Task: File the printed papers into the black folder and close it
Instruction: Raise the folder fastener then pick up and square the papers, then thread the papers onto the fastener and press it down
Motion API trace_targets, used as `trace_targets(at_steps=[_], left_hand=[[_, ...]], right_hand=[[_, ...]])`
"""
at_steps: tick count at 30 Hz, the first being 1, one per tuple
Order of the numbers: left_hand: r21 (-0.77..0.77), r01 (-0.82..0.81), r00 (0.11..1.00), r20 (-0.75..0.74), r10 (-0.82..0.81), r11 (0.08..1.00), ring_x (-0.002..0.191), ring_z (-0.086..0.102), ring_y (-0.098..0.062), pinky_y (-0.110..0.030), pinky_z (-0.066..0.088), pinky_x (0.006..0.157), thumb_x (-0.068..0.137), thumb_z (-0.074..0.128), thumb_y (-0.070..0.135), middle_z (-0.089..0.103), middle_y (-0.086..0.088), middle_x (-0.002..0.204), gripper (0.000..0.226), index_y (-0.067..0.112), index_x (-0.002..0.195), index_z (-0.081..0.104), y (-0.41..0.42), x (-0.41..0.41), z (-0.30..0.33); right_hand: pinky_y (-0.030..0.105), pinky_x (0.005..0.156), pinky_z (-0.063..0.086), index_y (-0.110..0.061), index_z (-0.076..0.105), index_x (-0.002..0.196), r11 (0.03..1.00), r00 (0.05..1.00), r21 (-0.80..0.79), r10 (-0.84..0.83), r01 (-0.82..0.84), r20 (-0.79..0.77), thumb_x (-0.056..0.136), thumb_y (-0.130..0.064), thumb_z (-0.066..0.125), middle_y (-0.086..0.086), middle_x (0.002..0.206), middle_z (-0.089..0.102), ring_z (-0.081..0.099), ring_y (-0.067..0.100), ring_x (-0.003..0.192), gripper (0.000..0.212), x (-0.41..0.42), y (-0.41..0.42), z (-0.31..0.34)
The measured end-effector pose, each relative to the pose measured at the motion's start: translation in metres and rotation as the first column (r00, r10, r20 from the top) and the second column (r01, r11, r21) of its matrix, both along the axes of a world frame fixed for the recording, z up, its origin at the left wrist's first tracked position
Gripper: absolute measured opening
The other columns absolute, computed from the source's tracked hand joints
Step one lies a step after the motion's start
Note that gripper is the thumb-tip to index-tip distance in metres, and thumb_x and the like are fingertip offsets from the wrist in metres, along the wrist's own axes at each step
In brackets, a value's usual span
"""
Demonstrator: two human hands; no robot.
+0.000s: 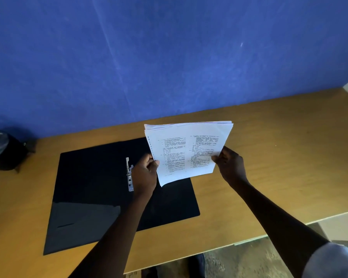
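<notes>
The black folder (92,189) lies open and flat on the wooden desk, its metal clip (129,174) running down the middle fold. A stack of printed papers (187,151) is held upright above the folder's right half, printed side facing me. My left hand (146,173) grips the stack's left edge, partly covering the clip. My right hand (229,165) pinches the stack's right edge. The papers' lower corner hangs just above the folder; I cannot tell if it touches.
The wooden desk (279,157) stands against a blue wall, with bare surface to the right of the folder. A dark pot with a plant (2,151) sits at the far left. The desk's front edge runs along the lower right, floor below.
</notes>
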State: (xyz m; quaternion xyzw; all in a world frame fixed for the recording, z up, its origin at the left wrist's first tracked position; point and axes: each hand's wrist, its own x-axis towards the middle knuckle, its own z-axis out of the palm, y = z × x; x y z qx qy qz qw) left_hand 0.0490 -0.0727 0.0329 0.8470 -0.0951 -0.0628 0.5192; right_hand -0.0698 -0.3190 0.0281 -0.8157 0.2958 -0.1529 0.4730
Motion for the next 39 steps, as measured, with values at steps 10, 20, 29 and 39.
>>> trace_targets(at_steps=[10, 20, 29, 39], left_hand=[[0.044, 0.02, 0.999, 0.033, -0.021, 0.999, 0.076, 0.067, -0.02, -0.04, 0.053, 0.069, 0.091, 0.066, 0.012, 0.072, 0.0, 0.081, 0.011, 0.009, 0.083, 0.061, 0.002, -0.004, 0.002], [0.167, 0.023, 0.993, 0.106, -0.042, 0.986, 0.067, 0.063, -0.018, -0.036, 0.048, 0.062, 0.093, 0.067, 0.014, 0.071, -0.002, 0.079, 0.014, 0.007, 0.082, 0.061, 0.001, -0.007, 0.006], [0.229, 0.053, 0.991, 0.109, -0.08, 0.972, 0.072, 0.066, -0.022, -0.042, 0.054, 0.068, 0.095, 0.064, 0.014, 0.074, -0.007, 0.083, 0.012, 0.003, 0.09, 0.065, 0.005, -0.006, 0.009], [0.29, 0.085, 0.99, 0.082, -0.113, 0.953, 0.076, 0.066, -0.023, -0.042, 0.055, 0.072, 0.096, 0.062, 0.017, 0.074, -0.008, 0.089, 0.013, 0.005, 0.092, 0.066, 0.006, 0.0, 0.013]], right_hand=[[0.002, 0.066, 0.048, -0.018, 0.069, 0.121, 1.0, 1.0, 0.006, 0.017, -0.017, 0.006, 0.094, -0.009, 0.063, -0.021, 0.106, 0.068, 0.061, -0.023, 0.085, 0.028, -0.006, 0.004, -0.001], [0.0, 0.062, 0.045, -0.015, 0.067, 0.123, 0.998, 0.999, -0.048, 0.035, -0.036, -0.036, 0.096, -0.009, 0.062, -0.012, 0.111, 0.07, 0.061, -0.017, 0.08, 0.028, -0.006, 0.003, 0.0], [0.002, 0.061, 0.044, -0.015, 0.068, 0.121, 0.99, 0.996, -0.134, 0.039, -0.049, -0.078, 0.096, -0.01, 0.061, -0.001, 0.114, 0.075, 0.06, -0.004, 0.081, 0.027, -0.01, 0.002, -0.002], [0.003, 0.057, 0.043, -0.014, 0.068, 0.12, 0.983, 0.992, -0.169, 0.056, -0.074, -0.11, 0.097, -0.011, 0.061, 0.0, 0.114, 0.075, 0.059, -0.004, 0.076, 0.025, -0.009, 0.0, 0.002]])
